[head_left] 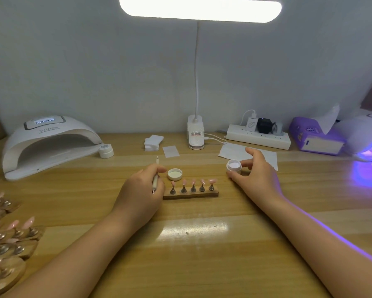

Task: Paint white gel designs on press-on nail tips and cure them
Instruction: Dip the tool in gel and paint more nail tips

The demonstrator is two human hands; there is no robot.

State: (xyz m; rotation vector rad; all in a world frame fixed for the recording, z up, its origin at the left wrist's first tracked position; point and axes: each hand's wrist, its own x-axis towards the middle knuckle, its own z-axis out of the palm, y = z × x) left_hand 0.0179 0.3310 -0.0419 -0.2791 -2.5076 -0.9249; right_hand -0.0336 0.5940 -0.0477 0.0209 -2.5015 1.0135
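A wooden holder [190,194] carrying five pink nail tips [193,182] sits between both hands. The left hand [141,190] grips a thin brush [155,179]; the right hand [255,176] pinches an open gel jar [234,166]. Its lid [175,174] lies just beyond the holder. Bare table [202,244] stretches nearer.

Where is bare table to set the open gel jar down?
Bare wood lies right of the wooden nail stand, short of the paper sheet, and in the wide strip nearest the camera between both forearms. Crowded: the left edge with spare nail stands, and the back row.
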